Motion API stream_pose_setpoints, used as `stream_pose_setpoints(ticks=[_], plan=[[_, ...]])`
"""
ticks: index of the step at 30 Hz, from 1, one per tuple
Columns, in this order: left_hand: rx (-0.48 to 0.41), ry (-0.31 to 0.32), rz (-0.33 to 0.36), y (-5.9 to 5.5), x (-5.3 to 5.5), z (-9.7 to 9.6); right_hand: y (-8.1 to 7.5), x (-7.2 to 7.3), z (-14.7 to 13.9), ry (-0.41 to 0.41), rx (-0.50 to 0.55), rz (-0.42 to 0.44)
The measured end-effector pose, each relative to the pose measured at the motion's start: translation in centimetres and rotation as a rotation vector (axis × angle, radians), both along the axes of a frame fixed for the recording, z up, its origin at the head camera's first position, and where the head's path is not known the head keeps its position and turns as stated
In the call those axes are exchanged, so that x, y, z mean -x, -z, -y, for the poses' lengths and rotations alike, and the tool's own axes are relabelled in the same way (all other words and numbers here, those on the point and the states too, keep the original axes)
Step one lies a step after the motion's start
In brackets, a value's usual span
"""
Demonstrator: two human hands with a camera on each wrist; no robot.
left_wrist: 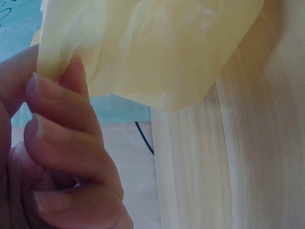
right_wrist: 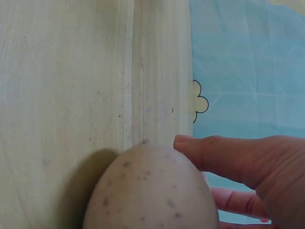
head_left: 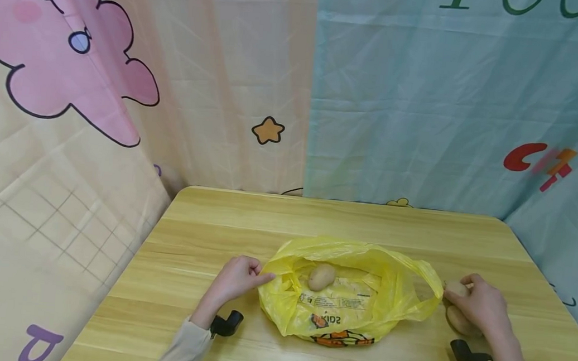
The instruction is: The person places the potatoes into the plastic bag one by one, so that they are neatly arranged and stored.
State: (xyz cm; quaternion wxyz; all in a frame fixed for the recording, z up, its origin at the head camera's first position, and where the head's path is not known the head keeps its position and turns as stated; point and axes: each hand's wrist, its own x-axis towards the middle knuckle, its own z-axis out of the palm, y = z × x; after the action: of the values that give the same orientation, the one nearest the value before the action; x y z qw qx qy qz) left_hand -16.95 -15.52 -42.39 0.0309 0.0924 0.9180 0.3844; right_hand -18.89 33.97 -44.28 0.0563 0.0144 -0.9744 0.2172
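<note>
A yellow plastic bag (head_left: 327,312) lies on the table with its mouth spread wide. One potato (head_left: 322,277) rests inside it. At the bag's left side my left hand (head_left: 238,277) pinches the rim between thumb and index finger; the left wrist view shows the thin yellow plastic (left_wrist: 152,52) rising from those fingertips. To the right of the bag, my right hand (head_left: 484,306) grips a potato (head_left: 454,290) with thumb and fingers around it. Another potato (head_left: 460,321) lies just below that hand. A speckled potato (right_wrist: 152,191) looms large beside the thumb in the right wrist view.
The wooden table (head_left: 174,239) has rounded far corners. Printed curtains (head_left: 225,86) hang behind it and at both sides. A loop handle of the bag (head_left: 430,280) reaches close to my right hand. Black camera mounts (head_left: 226,324) sit at both wrists.
</note>
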Motion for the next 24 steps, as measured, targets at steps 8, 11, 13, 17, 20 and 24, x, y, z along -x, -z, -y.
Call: stream_pose_setpoints(ticks=[8, 11, 13, 17, 20, 24], plan=[[0.0, -0.004, 0.003, -0.19, -0.06, -0.03, 0.11, -0.05, -0.02, 0.009, 0.001, -0.007], [0.002, -0.003, -0.006, -0.26, -0.02, -0.02, 0.11, -0.08, 0.02, 0.012, 0.004, -0.013], [0.005, -0.003, -0.01, -0.28, -0.01, -0.02, 0.09, -0.08, 0.04, 0.012, 0.005, -0.017], [0.006, -0.009, -0.003, -0.28, -0.02, -0.01, 0.05, -0.09, 0.07, 0.013, 0.01, -0.016], [0.001, -0.01, 0.003, -0.23, -0.05, 0.0, 0.03, -0.12, 0.06, 0.016, 0.015, -0.01], [-0.007, -0.007, 0.006, -0.13, -0.07, 0.07, 0.01, -0.16, 0.02, 0.024, 0.021, -0.001]])
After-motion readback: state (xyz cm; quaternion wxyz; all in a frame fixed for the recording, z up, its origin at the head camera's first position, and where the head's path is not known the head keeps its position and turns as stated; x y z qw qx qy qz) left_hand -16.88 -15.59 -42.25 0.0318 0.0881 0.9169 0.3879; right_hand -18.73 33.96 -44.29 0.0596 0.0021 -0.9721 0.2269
